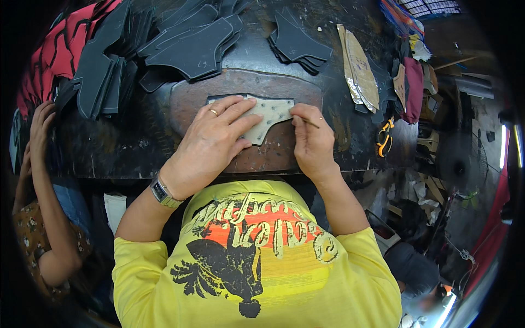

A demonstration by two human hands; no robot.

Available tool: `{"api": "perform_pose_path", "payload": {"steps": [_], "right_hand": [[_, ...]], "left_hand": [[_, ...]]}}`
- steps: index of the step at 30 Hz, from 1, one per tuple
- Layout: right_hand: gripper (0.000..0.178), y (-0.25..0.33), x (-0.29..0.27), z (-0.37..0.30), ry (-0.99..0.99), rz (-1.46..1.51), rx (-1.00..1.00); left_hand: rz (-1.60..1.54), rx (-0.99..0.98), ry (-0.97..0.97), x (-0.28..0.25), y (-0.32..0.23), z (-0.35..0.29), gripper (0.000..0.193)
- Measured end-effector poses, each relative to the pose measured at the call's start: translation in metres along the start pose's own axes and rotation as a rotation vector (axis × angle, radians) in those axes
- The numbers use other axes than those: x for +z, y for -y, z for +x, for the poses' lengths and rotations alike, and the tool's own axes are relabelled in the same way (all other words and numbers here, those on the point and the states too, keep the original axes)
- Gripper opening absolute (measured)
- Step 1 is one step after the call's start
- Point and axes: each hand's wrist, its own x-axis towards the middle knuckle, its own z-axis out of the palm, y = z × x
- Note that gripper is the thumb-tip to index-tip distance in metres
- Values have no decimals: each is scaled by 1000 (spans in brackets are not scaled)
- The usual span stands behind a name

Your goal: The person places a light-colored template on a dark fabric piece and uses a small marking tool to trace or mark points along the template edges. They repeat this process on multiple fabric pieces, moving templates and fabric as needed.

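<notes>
1. The pale, dark-spotted template (269,113) is seen at the centre of the work, lying flat over a dark piece (211,99), whose edge is shown along the template's 11 o'clock side; both are laid on a brown patch (187,104) of the black table (128,153).
2. The template is pressed by the left hand (210,131) from 8 o'clock, with the fingers laid flat and slightly spread.
3. A thin stick (311,123) is pinched in the right hand (317,139), at the template's 3 o'clock end; its working tip is hidden by the fingers.
4. Measured from the template, stacked dark cut-outs (188,49) are found towards 11 o'clock, and a smaller dark pile (299,41) at 1 o'clock.
5. Tan strips (361,74) are placed at 2 o'clock, and orange-handled scissors (385,136) at 3 o'clock.
6. Pinkish-red pieces (57,57) are heaped between 9 and 10 o'clock, with a co-worker's hand (41,123) seen just below them.
</notes>
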Motion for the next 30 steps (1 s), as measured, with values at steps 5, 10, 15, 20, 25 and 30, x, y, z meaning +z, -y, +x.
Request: {"api": "perform_pose_path", "payload": {"steps": [5,10,15,20,25,30], "right_hand": [[12,0,-2,0,-42,179,319],[12,2,-2,3,-57,174,166],[13,8,-2,0,-56,359,326],[12,13,9,-9,-43,304,339],[13,10,8,-11,-3,244,238],[13,12,11,-8,-234,677,418]], "left_hand": [[13,15,-14,1,0,-1,45],[28,35,-38,3,1,0,43],[11,47,-51,3,2,0,44],[27,51,-59,5,3,-1,44],[19,55,-66,5,4,-1,44],[-11,27,-31,4,4,-2,46]]}}
